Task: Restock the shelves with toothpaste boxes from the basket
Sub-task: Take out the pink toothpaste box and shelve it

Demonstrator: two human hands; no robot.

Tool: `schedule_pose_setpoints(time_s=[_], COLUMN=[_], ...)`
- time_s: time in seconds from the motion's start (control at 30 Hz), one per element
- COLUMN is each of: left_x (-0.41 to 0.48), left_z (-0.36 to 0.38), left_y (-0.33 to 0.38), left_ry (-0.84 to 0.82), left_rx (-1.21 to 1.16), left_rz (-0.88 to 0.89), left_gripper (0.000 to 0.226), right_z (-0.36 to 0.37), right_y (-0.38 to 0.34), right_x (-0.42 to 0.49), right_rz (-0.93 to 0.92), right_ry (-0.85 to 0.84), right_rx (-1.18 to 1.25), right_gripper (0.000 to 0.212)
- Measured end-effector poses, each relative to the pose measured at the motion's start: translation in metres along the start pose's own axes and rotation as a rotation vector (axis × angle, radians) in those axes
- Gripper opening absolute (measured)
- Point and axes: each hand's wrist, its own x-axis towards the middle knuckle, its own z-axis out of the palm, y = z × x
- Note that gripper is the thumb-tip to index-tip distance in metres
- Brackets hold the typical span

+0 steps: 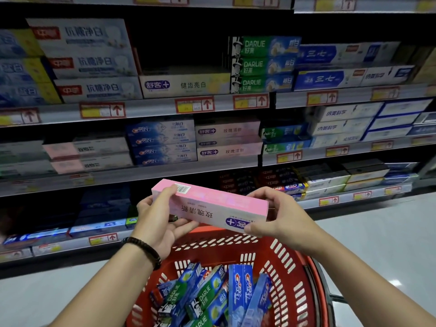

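Head view, 2 hands, left hand [162, 223], right hand [276, 215], grip 1 pink box [212, 204]

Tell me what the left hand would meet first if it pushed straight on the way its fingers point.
The left hand already grips the pink toothpaste box; its fingers point up and forward. Beyond, probably the Crest boxes, though depth is unclear.

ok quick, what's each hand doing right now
Left hand: closed on one end of the pink toothpaste box.
Right hand: closed on the box's other end.
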Motion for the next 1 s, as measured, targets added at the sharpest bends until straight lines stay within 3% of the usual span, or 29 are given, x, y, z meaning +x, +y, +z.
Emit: schedule_pose_setpoints(time_s=[0.3,0.53,0.63,0.7,0.8,0.9,1.0], left_x=[-0.004,0.008,0.012,0.006,-0.014,-0.023,-0.025], left_z=[0.0,-0.013,-0.015,-0.012,-0.003,0.003,0.009], left_y=[-0.003,-0.006,-0.004,-0.003,-0.002,-0.008,-0.014], left_ry=[0.014,0.119,0.246,0.282,0.107,-0.155,-0.271], left_rx=[-0.008,0.185,0.352,0.653,1.052,1.058,1.06], left_rz=[0.01,0.049,0.19,0.4,0.791,0.83,0.838], left_gripper=[0.052,0.056,0.084,0.082,0.053,0.055,0.064], right_z=[0.001,0.008,0.01,0.011,0.013,0.017,0.021], right_y=[-0.002,-0.01,-0.01,-0.011,-0.012,-0.012,-0.012], right_x=[0.002,0.003,0.003,0.003,0.004,0.007,0.008], right_rz=[-0.055,-0.088,-0.091,-0.089,-0.076,-0.073,-0.083], right_ry=[0.163,0.209,0.215,0.223,0.251,0.283,0.274], right_rx=[0.179,0.231,0.227,0.211,0.208,0.221,0.232], right_gripper=[0.036,0.042,0.042,0.038,0.033,0.035,0.039])
